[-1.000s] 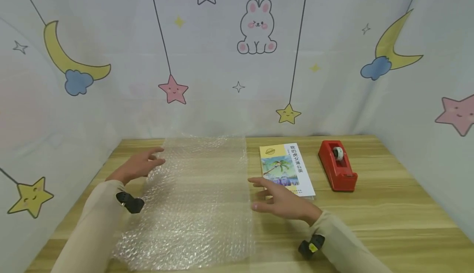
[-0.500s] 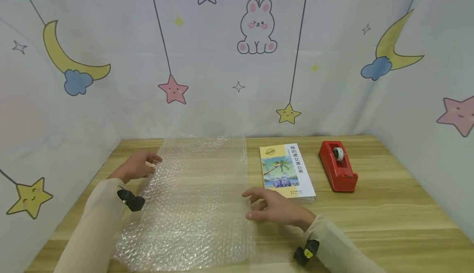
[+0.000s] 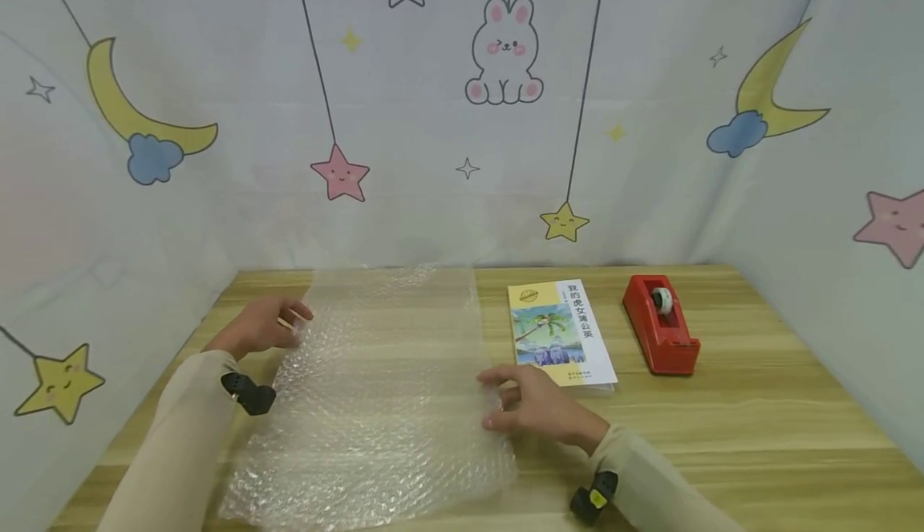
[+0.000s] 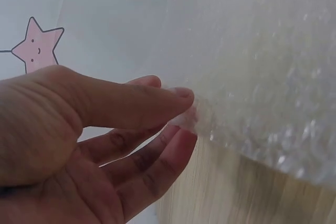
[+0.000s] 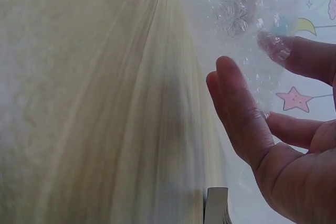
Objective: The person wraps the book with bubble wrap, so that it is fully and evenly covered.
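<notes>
A clear sheet of bubble wrap (image 3: 390,404) spreads over the left and middle of the wooden table. My left hand (image 3: 260,325) pinches its left edge. In the left wrist view, the thumb (image 4: 142,103) lies over the wrap and the fingers (image 4: 163,169) are below. My right hand (image 3: 541,405) holds the right edge loosely. The right wrist view shows the film (image 5: 236,9) running between the thumb and fingers (image 5: 239,103), with some digits seen through it. Just beyond the right hand lies a book (image 3: 559,331) with a palm tree on its cover.
A red tape dispenser (image 3: 660,327) with a small roll stands right of the book. The wooden table (image 3: 722,436) ends at a pale curtain (image 3: 404,99) printed with moons, stars and a rabbit. Curtain also closes both sides.
My right hand has moved down and left from beside the book to the wrap's right edge, whose near corner has lifted and shifted. My left hand has closed on the left edge.
</notes>
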{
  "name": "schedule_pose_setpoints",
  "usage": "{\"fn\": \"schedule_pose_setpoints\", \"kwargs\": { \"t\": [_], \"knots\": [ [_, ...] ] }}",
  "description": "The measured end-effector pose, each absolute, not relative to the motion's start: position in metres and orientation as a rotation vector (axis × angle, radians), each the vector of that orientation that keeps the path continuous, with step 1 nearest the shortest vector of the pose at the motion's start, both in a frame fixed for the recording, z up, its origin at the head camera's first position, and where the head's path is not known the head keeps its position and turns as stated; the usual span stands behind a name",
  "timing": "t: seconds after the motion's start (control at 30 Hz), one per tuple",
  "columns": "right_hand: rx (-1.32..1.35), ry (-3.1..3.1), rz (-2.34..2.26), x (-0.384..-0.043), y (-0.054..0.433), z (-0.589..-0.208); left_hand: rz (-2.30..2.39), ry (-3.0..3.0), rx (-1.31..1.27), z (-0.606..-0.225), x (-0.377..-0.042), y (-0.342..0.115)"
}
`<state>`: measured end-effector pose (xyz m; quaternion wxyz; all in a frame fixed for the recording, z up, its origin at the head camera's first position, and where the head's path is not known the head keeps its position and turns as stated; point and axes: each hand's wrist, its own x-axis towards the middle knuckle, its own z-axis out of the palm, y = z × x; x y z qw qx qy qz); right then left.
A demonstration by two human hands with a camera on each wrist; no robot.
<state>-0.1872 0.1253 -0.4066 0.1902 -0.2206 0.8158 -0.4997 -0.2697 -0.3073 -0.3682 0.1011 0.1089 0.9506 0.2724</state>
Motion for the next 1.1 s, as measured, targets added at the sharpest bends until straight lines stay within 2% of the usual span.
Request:
{"fn": "schedule_pose_setpoints", "kwargs": {
  "t": [0.43, 0.8, 1.1],
  "knots": [
    [-0.609, 2.514, -1.297, -0.201, 0.128, -0.408, 0.828, 2.711, 0.274, -0.364, -0.253, -0.319],
    [-0.619, 2.471, -1.311, -0.201, 0.136, -0.405, 0.744, 2.723, 0.23, -0.362, -0.244, -0.333],
    [-0.602, 2.702, -1.201, -0.209, 0.141, -0.407, 0.704, 2.736, 0.275, -0.365, -0.234, -0.339]
  ]
}}
